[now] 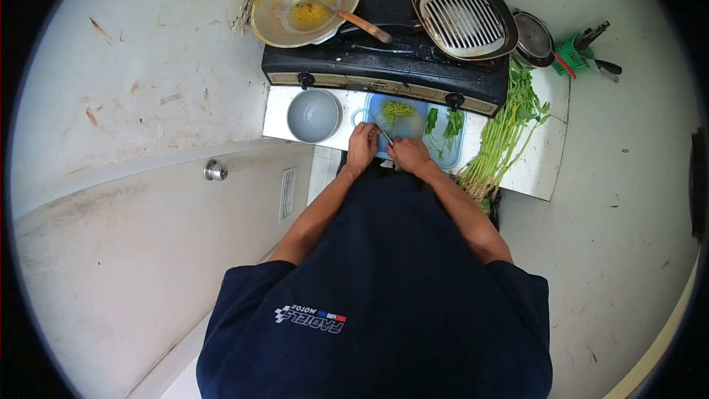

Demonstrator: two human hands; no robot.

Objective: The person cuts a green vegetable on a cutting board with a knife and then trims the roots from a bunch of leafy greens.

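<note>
1. Right hand (pixel 410 154): fingers clamped on slim metal knife (pixel 382 131); blade slants forward-left, alongside left fingertips.
2. Left hand (pixel 361 146): fingers bent, just left of blade; can't tell if gripping.
3. Finely chopped green pile (pixel 399 111): just ahead of right fingers, on light-blue plastic board (pixel 456 148).
</note>
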